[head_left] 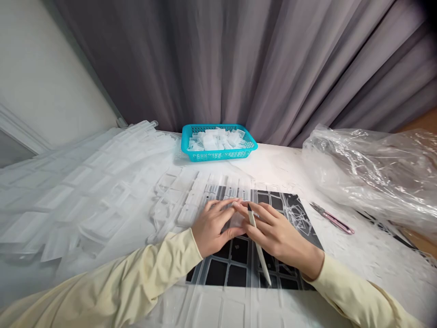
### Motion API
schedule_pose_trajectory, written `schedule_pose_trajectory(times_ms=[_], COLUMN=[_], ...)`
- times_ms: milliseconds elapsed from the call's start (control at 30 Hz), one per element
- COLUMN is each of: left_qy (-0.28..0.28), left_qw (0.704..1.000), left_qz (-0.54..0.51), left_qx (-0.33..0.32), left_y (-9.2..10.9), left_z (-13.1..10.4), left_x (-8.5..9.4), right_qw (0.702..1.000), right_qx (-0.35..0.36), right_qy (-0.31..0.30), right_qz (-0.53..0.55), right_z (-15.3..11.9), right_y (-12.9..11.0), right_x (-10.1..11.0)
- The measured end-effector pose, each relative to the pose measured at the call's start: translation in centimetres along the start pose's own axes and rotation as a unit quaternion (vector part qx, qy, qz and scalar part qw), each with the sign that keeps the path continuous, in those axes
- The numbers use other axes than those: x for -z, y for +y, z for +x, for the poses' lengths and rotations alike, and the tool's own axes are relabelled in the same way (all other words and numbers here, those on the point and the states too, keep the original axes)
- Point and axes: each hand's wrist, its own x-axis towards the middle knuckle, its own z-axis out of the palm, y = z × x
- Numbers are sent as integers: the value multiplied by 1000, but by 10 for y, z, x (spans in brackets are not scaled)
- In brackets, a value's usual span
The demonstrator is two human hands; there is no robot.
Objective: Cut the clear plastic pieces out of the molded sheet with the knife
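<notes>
My left hand (213,225) is curved over a sheet of clear plastic pieces (194,196), with its fingers and thumb around one translucent piece (236,220). Opposite it, my right hand (273,230) meets the left fingertips at that piece. A slim white pen-shaped tool (261,259) with a dark tip is tucked between my right fingers and slants down toward me. Under both hands lies a black mat (300,228), partly covered by the clear plastic frame (228,263) with its rectangular openings. My fingers partly hide the piece.
A blue basket (220,156) of clear pieces stands at the back. Stacked translucent sheets (68,196) spread across the left side. A pink-handled cutter (332,218) lies right of the mat, near a crumpled plastic bag (368,173). A grey curtain (205,59) hangs behind the table.
</notes>
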Motion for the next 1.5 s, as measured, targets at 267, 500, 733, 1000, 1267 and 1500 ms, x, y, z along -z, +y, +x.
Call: schedule_pose_trajectory(times_ms=[267, 500, 733, 1000, 1267, 1500], left_qy=[56, 67, 77, 79, 55, 92], left_qw=[997, 997, 996, 993, 989, 986], left_qz=[-51, -28, -38, -88, -136, -139], left_qx=[-15, -24, -7, -10, 5, 26], left_y=[-6, -5, 2, 0, -3, -3], left_z=[1, 0, -1, 0, 1, -1], left_x=[-1, 4, 6, 12, 14, 10], right_qw=[996, 995, 993, 989, 975, 950], right_qx=[42, 36, -13, -50, -177, -260], right_qy=[74, 87, 106, 111, 127, 152], right_qz=[-11, -16, -58, -83, 33, 85], right_z=[-3, -7, -9, -11, -7, -8], right_y=[5, 4, 3, 5, 17, 26], right_x=[-2, -6, -12, -17, -13, -12])
